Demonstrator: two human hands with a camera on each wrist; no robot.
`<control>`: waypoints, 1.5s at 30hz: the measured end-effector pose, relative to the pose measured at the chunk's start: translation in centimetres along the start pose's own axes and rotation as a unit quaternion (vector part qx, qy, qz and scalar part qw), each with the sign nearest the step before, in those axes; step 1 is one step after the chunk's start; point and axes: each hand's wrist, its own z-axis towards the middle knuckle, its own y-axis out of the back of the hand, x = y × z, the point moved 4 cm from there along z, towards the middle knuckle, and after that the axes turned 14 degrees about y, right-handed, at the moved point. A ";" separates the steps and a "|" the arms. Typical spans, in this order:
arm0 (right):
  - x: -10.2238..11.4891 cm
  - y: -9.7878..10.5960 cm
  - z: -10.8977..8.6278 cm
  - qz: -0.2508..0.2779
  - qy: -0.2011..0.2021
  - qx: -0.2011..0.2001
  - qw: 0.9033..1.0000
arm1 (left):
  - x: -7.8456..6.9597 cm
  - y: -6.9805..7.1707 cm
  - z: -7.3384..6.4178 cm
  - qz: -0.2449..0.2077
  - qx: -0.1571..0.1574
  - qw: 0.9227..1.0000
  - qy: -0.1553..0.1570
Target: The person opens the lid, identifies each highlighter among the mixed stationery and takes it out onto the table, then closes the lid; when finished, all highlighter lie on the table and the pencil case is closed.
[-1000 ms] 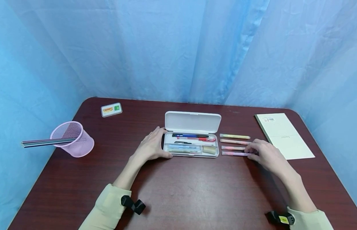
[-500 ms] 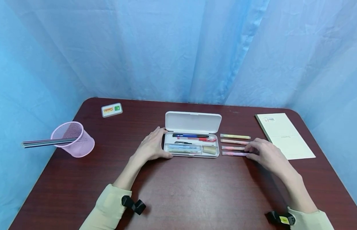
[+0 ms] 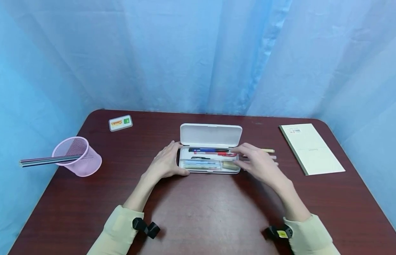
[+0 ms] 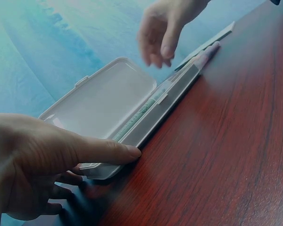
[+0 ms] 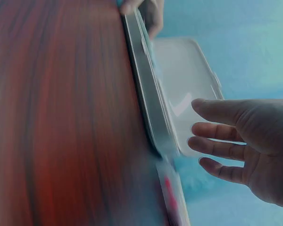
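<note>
A white pencil case (image 3: 211,135) lies with its lid raised at the middle of the table. In it are a blue pen (image 3: 208,150), a red pen (image 3: 224,154), several pale pens (image 3: 201,164) and a beige eraser-like block (image 3: 229,165). My left hand (image 3: 166,161) grips the case's left end; in the left wrist view the thumb lies along its front edge. Over the case's right end hovers my right hand (image 3: 260,163), its fingers spread and holding nothing in the right wrist view. It partly hides the row of pastel pens (image 3: 268,150) beside the case.
A pink mesh pen holder (image 3: 92,161) with several thin sticks (image 3: 48,160) leans on its side at the left. Behind it lies a small white tin-like box (image 3: 120,123). A pale notebook (image 3: 312,148) lies at the right of the brown table (image 3: 204,212).
My right hand has moved left, from the right ends of the pastel pens to above the case's right end. My left hand stays at the case. The head view has shifted slightly.
</note>
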 end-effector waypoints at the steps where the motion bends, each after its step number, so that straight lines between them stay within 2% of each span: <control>1: 0.4 -0.3 0.5 0.007 0.002 0.006 1.000 | 0.0 0.0 0.0 -0.001 0.000 1.000 0.001; 9: 3.2 -2.5 3.4 0.052 0.029 0.038 0.998 | 0.0 0.2 0.0 0.000 -0.003 1.000 0.001; 15: 4.5 -3.5 4.3 0.042 0.066 0.060 0.995 | 0.0 0.0 0.0 -0.003 -0.004 1.000 -0.003; 22: 4.6 -4.2 4.1 0.012 0.061 0.078 0.995 | 0.0 -0.1 0.1 -0.001 -0.005 1.000 -0.004; 45: 4.8 -4.5 3.9 -0.012 0.069 0.065 0.995 | 0.0 0.0 -0.2 -0.008 -0.007 1.000 -0.005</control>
